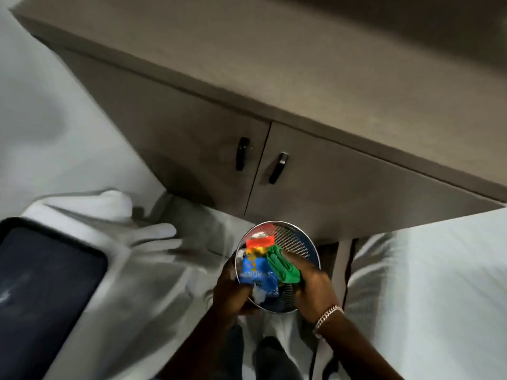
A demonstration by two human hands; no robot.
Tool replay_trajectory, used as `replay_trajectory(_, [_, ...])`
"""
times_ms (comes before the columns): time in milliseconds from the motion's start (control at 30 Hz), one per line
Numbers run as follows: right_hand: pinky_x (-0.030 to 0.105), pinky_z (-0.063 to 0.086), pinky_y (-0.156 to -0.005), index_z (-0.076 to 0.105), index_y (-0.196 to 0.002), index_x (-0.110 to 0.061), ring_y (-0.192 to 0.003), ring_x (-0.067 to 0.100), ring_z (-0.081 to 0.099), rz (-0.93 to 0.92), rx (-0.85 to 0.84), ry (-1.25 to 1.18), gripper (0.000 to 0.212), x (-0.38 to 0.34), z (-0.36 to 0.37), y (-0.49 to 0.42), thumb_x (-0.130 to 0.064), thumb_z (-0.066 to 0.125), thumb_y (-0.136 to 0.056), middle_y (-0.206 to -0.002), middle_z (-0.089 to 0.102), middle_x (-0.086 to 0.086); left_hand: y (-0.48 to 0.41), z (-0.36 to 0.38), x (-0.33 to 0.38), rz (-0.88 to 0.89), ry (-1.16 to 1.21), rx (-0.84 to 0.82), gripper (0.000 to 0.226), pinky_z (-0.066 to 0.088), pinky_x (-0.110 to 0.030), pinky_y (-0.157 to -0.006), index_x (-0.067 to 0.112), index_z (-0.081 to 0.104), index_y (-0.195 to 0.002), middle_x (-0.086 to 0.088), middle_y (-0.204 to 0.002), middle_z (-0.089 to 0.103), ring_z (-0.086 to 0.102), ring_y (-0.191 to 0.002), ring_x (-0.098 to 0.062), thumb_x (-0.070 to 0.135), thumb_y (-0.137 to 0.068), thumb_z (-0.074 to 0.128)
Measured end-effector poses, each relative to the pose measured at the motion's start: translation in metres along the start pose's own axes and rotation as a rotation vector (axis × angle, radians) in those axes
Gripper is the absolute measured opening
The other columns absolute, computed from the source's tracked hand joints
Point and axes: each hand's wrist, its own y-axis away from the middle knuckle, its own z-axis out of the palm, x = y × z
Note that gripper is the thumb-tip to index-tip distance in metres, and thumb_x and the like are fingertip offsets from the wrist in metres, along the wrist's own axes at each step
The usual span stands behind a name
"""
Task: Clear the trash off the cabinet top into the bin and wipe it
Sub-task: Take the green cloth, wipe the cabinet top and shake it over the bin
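Down by the floor, the left hand (233, 290) clutches a blue wrapper (256, 278) over the mesh bin (297, 242), while the right hand (315, 283) grips a green cloth (282, 266). Better to let only the wrapper drop and keep the cloth. The cabinet top (301, 64) looks bare; beds crowd both sides.

White bedding (425, 270) either side, dark tray (41, 283) at left, rolled white towel (115, 202)

One camera on the person's head looks steeply down, close above the bin (299, 239) and cabinet (301, 86).
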Motion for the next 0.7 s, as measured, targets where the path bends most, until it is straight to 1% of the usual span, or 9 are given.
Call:
replay_trajectory(67, [0.024,0.047,-0.097,0.056,-0.132,-0.025,-0.112,0.023,0.065,0.063,0.006,-0.031,0.07,0.035,0.032,-0.015,0.006,0.054,-0.07,-0.127,0.067,0.003,-0.033,0.007,-0.029,-0.054,0.041,0.037,0.059,0.061,-0.057,-0.057,0.057,0.062,-0.104,0.003,-0.087,0.077,0.077,-0.067,-0.031,0.015,-0.063,0.062])
replay_trajectory(100, [0.024,0.048,-0.092,0.057,-0.131,-0.022,-0.108,0.026,0.067,0.098,0.002,-0.031,0.064,0.055,0.048,-0.026,0.005,0.057,-0.073,-0.123,0.069,0.006,-0.053,0.012,-0.044,-0.093,0.05,0.051,0.061,0.061,-0.059,-0.058,0.058,0.061,-0.107,0.0,-0.091,0.076,0.076,-0.068,-0.035,0.014,-0.064,0.059])
replay_trajectory(200, [0.027,0.05,-0.084,0.06,-0.125,-0.018,-0.101,0.03,0.069,0.168,0.006,-0.007,0.047,0.11,0.093,-0.053,-0.009,0.06,-0.079,-0.116,0.072,0.008,-0.109,0.023,-0.085,-0.162,0.002,0.052,0.072,0.061,-0.058,-0.065,0.042,0.047,-0.135,-0.013,-0.117,0.066,0.072,-0.083,-0.042,0.006,-0.074,0.057])
replay_trajectory(267, [0.031,0.052,-0.086,0.06,-0.125,-0.02,-0.1,0.031,0.07,0.166,-0.043,0.007,0.046,0.142,0.117,-0.071,-0.02,0.056,-0.078,-0.115,0.072,0.009,-0.147,0.027,-0.112,-0.17,-0.028,0.027,0.073,0.062,-0.051,-0.065,0.036,0.043,-0.14,-0.014,-0.117,0.065,0.071,-0.087,-0.039,0.001,-0.076,0.056])
replay_trajectory(333, [0.035,0.052,-0.087,0.058,-0.127,-0.018,-0.101,0.036,0.069,0.175,-0.078,0.054,0.049,0.169,0.133,-0.089,-0.025,0.053,-0.079,-0.117,0.072,0.013,-0.177,0.036,-0.131,-0.149,-0.1,0.031,0.082,0.061,-0.055,-0.072,0.039,0.042,-0.141,-0.017,-0.116,0.069,0.071,-0.095,-0.04,0.008,-0.066,0.055])
replay_trajectory(400, [0.039,0.052,-0.085,0.052,-0.134,-0.022,-0.101,0.039,0.067,0.186,-0.082,0.123,0.05,0.194,0.144,-0.104,-0.021,0.057,-0.084,-0.117,0.071,0.015,-0.2,0.048,-0.148,-0.098,-0.154,0.067,0.084,0.062,-0.052,-0.077,0.043,0.041,-0.141,-0.014,-0.115,0.072,0.071,-0.098,-0.035,0.015,-0.063,0.055])
replay_trajectory(467, [0.04,0.053,-0.081,0.048,-0.138,-0.027,-0.098,0.04,0.067,0.185,-0.062,0.158,0.055,0.21,0.151,-0.113,-0.016,0.061,-0.085,-0.117,0.07,0.016,-0.222,0.058,-0.159,-0.07,-0.194,0.085,0.08,0.063,-0.048,-0.073,0.047,0.041,-0.14,-0.011,-0.113,0.073,0.072,-0.094,-0.033,0.014,-0.068,0.056])
replay_trajectory(567, [0.04,0.055,-0.079,0.046,-0.138,-0.031,-0.096,0.039,0.068,0.144,-0.035,0.148,0.058,0.227,0.155,-0.118,-0.016,0.062,-0.084,-0.114,0.072,0.015,-0.245,0.074,-0.176,-0.081,-0.099,0.056,0.078,0.063,-0.052,-0.058,0.051,0.043,-0.134,-0.015,-0.109,0.072,0.072,-0.085,-0.04,0.008,-0.071,0.057])
replay_trajectory(700, [0.039,0.053,-0.084,0.05,-0.136,-0.026,-0.1,0.037,0.068,0.083,0.022,0.129,0.056,0.232,0.152,-0.113,-0.011,0.062,-0.084,-0.118,0.071,0.012,-0.258,0.081,-0.19,-0.031,0.04,0.047,0.079,0.061,-0.053,-0.06,0.051,0.043,-0.134,-0.018,-0.112,0.069,0.072,-0.08,-0.046,0.002,-0.074,0.057])
